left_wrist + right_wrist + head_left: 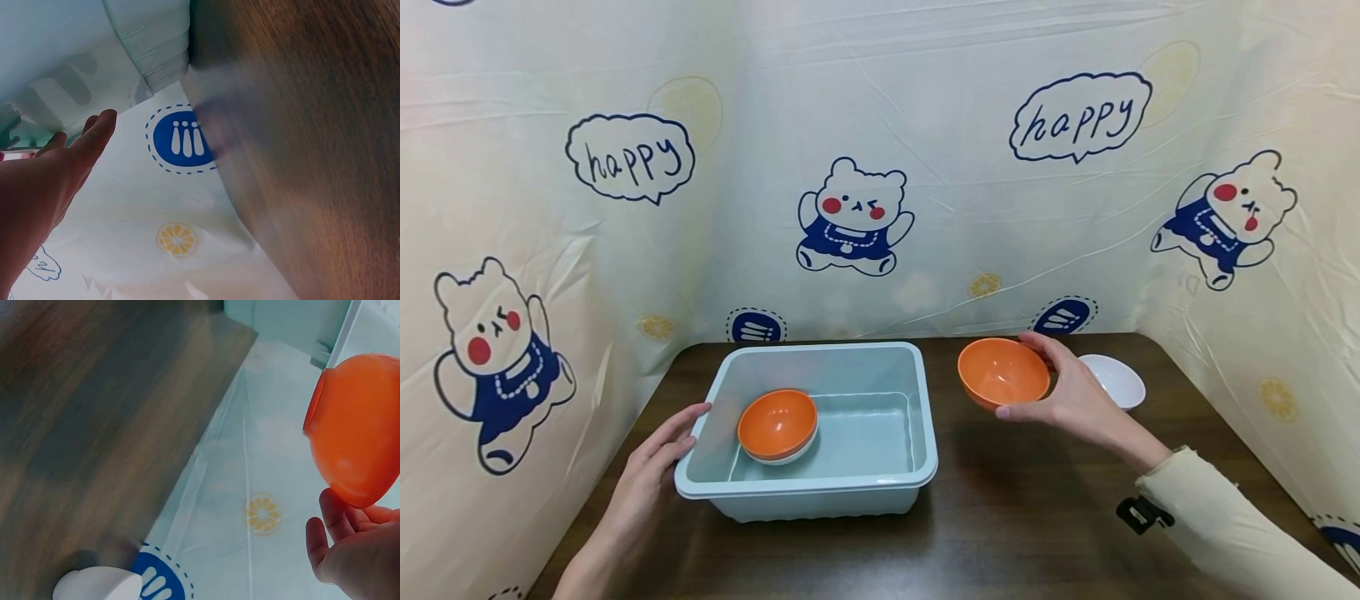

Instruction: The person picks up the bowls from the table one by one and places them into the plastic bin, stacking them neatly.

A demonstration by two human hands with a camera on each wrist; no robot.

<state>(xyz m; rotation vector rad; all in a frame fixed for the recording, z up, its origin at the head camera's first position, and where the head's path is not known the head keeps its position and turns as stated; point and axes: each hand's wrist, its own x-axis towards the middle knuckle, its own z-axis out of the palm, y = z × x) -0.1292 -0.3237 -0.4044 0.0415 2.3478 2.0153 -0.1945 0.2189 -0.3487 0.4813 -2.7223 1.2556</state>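
Observation:
My right hand grips an orange bowl by its right side, thumb at the near edge and fingers at the far edge. In the head view this bowl appears right of a pale blue plastic basin; the right wrist view shows its rounded outside above the fingers. Inside the basin, on the left, another orange bowl sits in a white bowl, of which just a strip shows. My left hand touches the basin's left rim with fairly straight fingers.
A white bowl stands at the back right of the dark wooden table, partly behind my right hand. A printed curtain with bears and lemon slices surrounds the table at the back and sides.

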